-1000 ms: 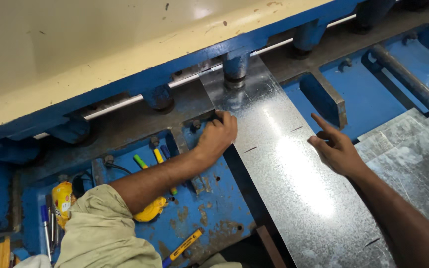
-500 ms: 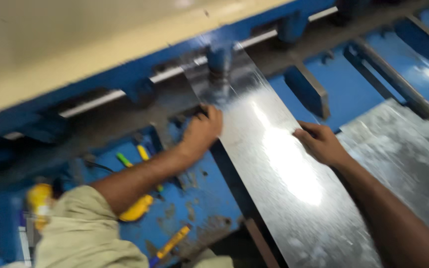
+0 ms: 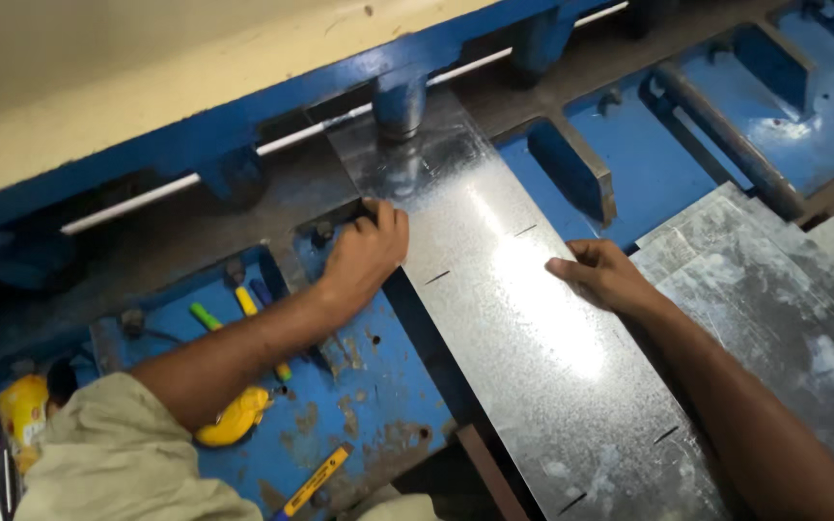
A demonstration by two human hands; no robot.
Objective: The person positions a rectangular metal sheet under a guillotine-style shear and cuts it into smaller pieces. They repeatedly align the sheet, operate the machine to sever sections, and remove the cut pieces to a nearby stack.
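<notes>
A long galvanised metal strip (image 3: 523, 338) lies on the blue shearing machine's bed, its far end under a blue hold-down foot (image 3: 400, 101). My left hand (image 3: 364, 256) rests on the strip's left edge, fingers curled over it by the bed's slot. On the opposite edge my right hand (image 3: 602, 275) presses, fingers bent against the sheet. Short black marks show on the strip between and below the hands.
More grey metal sheets (image 3: 784, 289) lie stacked at the right. The blue tray (image 3: 359, 425) at left holds markers, a yellow tape measure (image 3: 234, 420) and a yellow pencil (image 3: 313, 479). The machine's cream-coloured housing (image 3: 147, 106) runs across the top above the blade gap.
The view has shifted and steadied after a blur. My right hand has closed from pointing fingers to a bent grip on the strip's right edge; my left hand stays on the left edge.
</notes>
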